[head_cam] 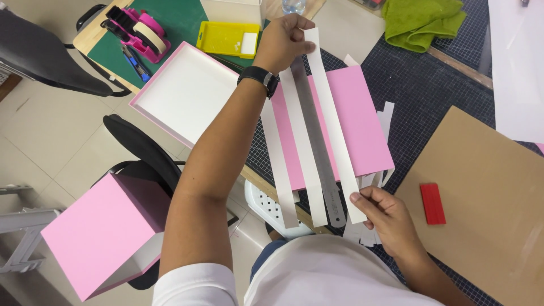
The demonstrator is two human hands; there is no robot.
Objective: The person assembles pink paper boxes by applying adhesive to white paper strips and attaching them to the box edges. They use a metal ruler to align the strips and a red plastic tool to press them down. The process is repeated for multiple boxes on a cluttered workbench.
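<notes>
Long white paper strip (334, 124), taut between hands

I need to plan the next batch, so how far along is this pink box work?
Done: a pink box sits on the chair and a pink tray on the table. In hand: the left hand and right hand hold one white strip by its ends, over the pink sheet, beside the steel ruler. Left: two more strips lie loose.
</notes>
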